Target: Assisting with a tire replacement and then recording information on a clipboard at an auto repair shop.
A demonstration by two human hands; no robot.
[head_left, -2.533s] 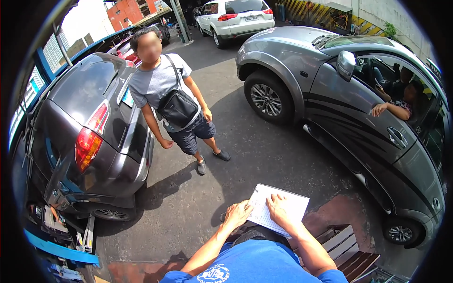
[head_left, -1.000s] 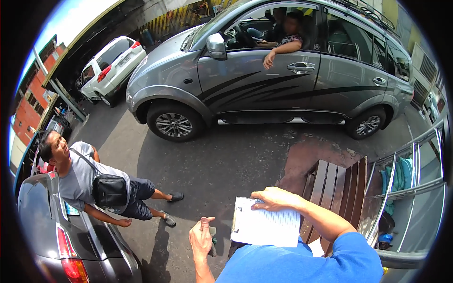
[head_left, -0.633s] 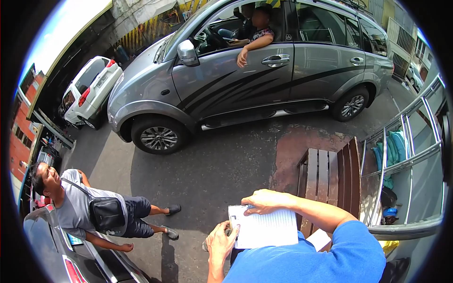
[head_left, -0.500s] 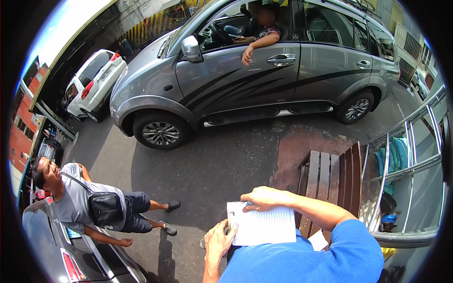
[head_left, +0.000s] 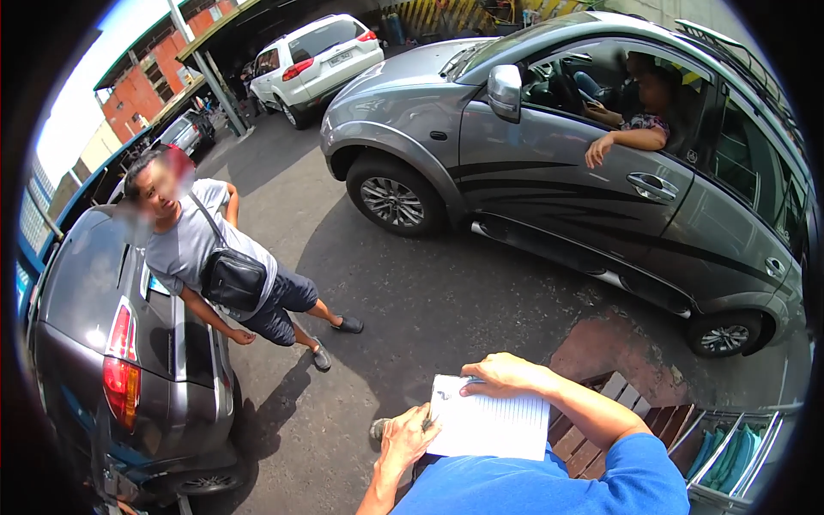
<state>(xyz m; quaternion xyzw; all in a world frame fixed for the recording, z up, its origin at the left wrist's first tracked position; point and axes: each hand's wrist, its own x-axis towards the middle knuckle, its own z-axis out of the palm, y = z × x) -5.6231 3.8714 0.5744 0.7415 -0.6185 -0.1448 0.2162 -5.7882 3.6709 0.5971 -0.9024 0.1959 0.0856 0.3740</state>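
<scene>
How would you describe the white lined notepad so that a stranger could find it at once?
Start from the big grey car, then look down to the bottom centre. The white lined notepad lies between the left hand and right hand, the only paper in view.
</scene>
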